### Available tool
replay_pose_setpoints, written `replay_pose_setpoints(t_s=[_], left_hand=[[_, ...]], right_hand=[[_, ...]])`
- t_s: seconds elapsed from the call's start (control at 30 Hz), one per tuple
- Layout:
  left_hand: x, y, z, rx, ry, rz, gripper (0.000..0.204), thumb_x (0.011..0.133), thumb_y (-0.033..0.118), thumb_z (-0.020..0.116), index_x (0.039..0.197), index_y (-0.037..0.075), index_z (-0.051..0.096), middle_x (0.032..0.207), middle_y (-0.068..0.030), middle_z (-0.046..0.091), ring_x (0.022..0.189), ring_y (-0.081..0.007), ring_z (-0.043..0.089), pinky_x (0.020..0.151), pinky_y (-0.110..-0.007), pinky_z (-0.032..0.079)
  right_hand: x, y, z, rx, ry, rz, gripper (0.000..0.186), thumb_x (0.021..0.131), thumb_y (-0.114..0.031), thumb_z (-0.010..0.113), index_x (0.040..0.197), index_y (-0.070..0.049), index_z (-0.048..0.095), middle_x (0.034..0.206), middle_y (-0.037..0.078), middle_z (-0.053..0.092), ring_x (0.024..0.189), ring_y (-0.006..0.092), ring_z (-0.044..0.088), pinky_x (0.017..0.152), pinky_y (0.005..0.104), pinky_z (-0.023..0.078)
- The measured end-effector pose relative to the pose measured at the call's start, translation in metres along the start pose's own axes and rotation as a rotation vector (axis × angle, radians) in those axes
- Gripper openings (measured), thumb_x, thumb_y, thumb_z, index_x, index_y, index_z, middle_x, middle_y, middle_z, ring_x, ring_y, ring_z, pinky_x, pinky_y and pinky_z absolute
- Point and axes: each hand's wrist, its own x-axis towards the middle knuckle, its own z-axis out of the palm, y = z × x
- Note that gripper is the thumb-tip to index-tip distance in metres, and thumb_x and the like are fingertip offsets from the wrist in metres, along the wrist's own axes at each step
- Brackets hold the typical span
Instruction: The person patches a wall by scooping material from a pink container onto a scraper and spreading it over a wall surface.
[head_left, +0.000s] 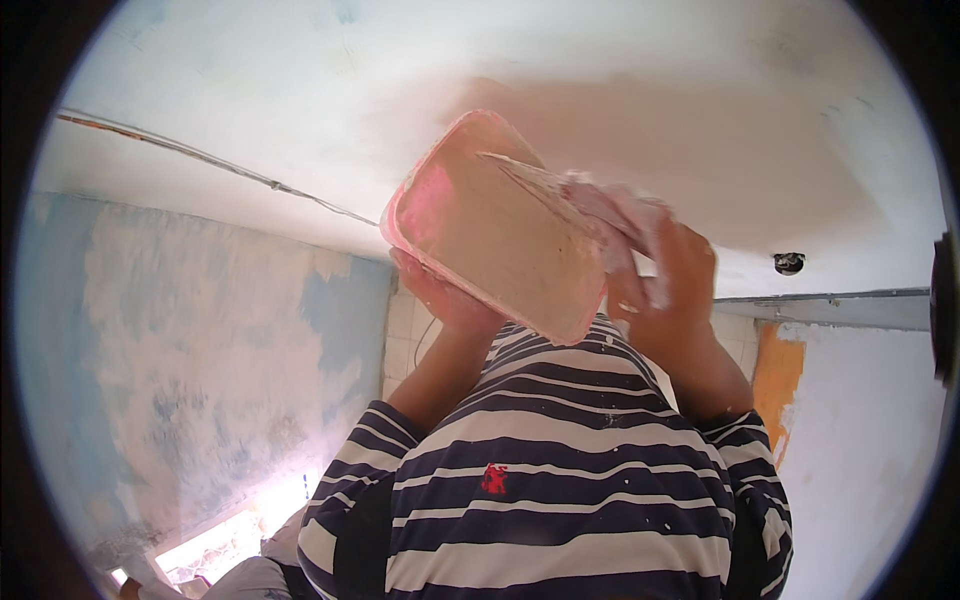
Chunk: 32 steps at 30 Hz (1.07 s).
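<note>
A pink plastic tub (432,195) is tilted in front of my chest, its inside coated with pale, wet-looking plaster (500,245). My left hand (445,292) grips the tub from below at its near left side, fingers partly hidden beneath it. Over the tub's right edge, my right hand (665,265) is closed around a plaster-smeared putty knife (535,178). The knife's blade reaches into the tub and appears to touch the plaster along the far right rim. White residue covers the right fingers, which are slightly blurred.
A whitish surface (650,60) with a darker patch (700,150) spans the far side. It has a round hole (789,263) at right and a cable (250,178) at left. Left stands a patchy blue wall (200,350); an orange strip (778,380) marks the right wall.
</note>
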Motion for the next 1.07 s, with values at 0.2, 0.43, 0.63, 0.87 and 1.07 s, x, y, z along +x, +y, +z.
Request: replay_pose_setpoints(t_s=[0.2,0.43,0.63,0.87,1.07], left_hand=[[-0.003,-0.015,0.002,-0.414,0.292,-0.053,0.056,0.104,0.055,0.034,0.137,0.011,0.047,0.135,-0.0084,0.055,0.124,-0.0210,0.055,0.100,-0.041,0.050],[-0.005,-0.015,0.010,-0.583,0.378,-0.182,0.071,0.101,0.064,0.032,0.144,0.008,0.040,0.144,-0.0115,0.049,0.131,-0.0261,0.050,0.105,-0.044,0.045],[-0.009,-0.029,0.004,-0.504,0.454,-0.182,0.071,0.098,0.063,0.040,0.143,0.008,0.041,0.144,-0.0126,0.048,0.129,-0.0273,0.052,0.105,-0.045,0.046],[-0.023,-0.048,-0.011,0.270,0.409,-0.011,0.063,0.095,0.050,0.061,0.138,0.008,0.043,0.136,-0.0117,0.052,0.120,-0.0241,0.057,0.100,-0.041,0.047],[-0.019,-0.039,-0.004,-0.370,0.576,-0.138,0.071,0.086,0.046,0.074,0.139,0.009,0.042,0.134,-0.0130,0.053,0.121,-0.0238,0.056,0.101,-0.044,0.045]], right_hand=[[-0.004,-0.010,0.015,-0.065,-0.189,0.189,0.036,0.079,0.000,0.066,0.113,-0.004,0.055,0.092,0.018,0.066,0.081,0.0367,0.066,0.067,0.0423,0.053],[-0.014,-0.012,0.020,0.131,-0.154,0.251,0.025,0.087,-0.002,0.064,0.110,-0.003,0.055,0.087,0.019,0.065,0.075,0.0404,0.065,0.063,0.0424,0.051],[-0.016,-0.016,0.010,0.052,-0.260,0.273,0.027,0.088,-0.001,0.061,0.115,-0.003,0.056,0.093,0.021,0.067,0.082,0.0417,0.065,0.069,0.0438,0.052],[-0.015,-0.006,0.012,-0.036,-0.124,0.142,0.039,0.083,0.001,0.061,0.122,-0.002,0.057,0.095,0.019,0.066,0.086,0.0404,0.065,0.076,0.0450,0.053],[-0.028,-0.012,0.014,0.081,-0.310,0.092,0.045,0.080,-0.001,0.064,0.124,-0.003,0.058,0.104,0.019,0.066,0.094,0.0366,0.065,0.080,0.0438,0.054]])
